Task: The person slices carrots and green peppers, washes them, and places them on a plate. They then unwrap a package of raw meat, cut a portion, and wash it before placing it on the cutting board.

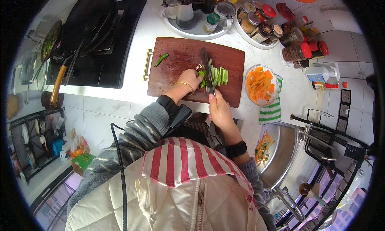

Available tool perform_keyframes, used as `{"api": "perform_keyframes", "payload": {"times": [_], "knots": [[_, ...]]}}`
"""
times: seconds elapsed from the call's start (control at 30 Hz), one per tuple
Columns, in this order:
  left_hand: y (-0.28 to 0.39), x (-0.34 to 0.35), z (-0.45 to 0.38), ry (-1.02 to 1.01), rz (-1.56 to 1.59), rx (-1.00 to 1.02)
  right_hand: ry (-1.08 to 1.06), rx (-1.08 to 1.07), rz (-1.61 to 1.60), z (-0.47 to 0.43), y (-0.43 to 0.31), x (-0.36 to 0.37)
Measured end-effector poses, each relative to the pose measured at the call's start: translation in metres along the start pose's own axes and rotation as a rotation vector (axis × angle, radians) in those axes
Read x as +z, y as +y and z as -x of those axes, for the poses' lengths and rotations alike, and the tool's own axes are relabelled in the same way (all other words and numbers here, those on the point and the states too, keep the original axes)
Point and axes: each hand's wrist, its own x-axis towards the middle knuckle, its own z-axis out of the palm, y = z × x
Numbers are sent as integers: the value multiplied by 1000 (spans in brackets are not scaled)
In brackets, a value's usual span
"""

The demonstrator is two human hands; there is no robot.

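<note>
On a dark red wooden cutting board (pixel 177 55), my left hand (pixel 190 79) presses pieces of green pepper (pixel 202 79) against the board with bent fingers. My right hand (pixel 220 108) grips a kitchen knife (pixel 207 67), its blade standing on edge just right of those pieces. Cut green strips (pixel 220 76) lie in a row on the far side of the blade, partly hidden by it. A whole green chili pepper (pixel 161 59) rests at the board's upper left. Small pale seeds are scattered near my left fingertips.
Right of the board, a plate of sliced carrot (pixel 260 84) sits partly over a green-striped cloth (pixel 270 113). The steel sink (pixel 279 149) holds vegetable scraps. Trays with jars (pixel 198 32) stand behind the board. To the left is a black cooktop (pixel 112 65) with a wok (pixel 87 20).
</note>
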Motion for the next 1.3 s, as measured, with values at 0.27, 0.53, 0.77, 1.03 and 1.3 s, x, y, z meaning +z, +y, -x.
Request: {"api": "perform_keyframes", "payload": {"times": [0.27,0.53,0.77,1.03,1.3], "knots": [[-2,3,-5,50,-101,45,-18,-87,164,21,-10,-8],[-5,-2,-2,-65,39,-30,33,-13,-22,-9,-1,9],[2,-5,-1,-128,62,-66,-100,51,-15,26,-10,-8],[-3,-7,-1,-141,31,-64,53,-81,124,4,-1,12],[-6,-5,-1,-115,-46,-72,-58,-5,-7,17,0,0]]}}
